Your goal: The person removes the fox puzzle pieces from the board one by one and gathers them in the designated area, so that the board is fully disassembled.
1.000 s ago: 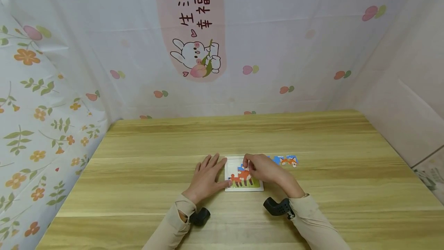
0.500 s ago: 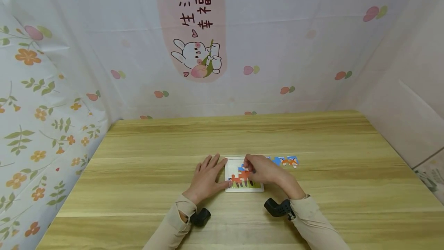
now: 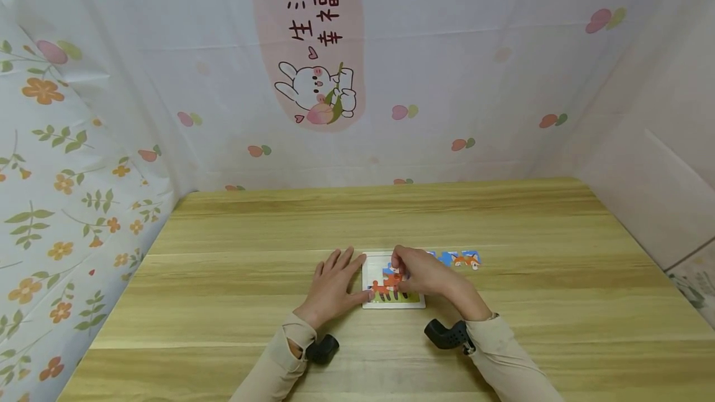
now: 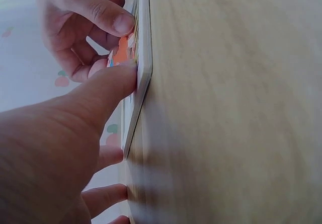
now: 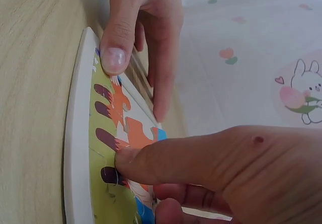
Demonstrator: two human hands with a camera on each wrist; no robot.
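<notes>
Right hand (image 3: 432,273): curled, thumb touching orange fox-print jigsaw pieces (image 5: 137,133); cannot tell if pinching;
Left hand (image 3: 333,287): spread, thumb on white rectangular frame (image 5: 75,148);
Jigsaw pieces: apparently being seated; next likely needs pressing flush

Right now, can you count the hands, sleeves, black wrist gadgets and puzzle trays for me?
Hands: 2 (left hand, right hand)
Sleeves: 2 (left sleeve, right sleeve)
Black wrist gadgets: 2 (left gadget, right gadget)
Puzzle trays: 1 (white puzzle tray)
Total: 7
</notes>
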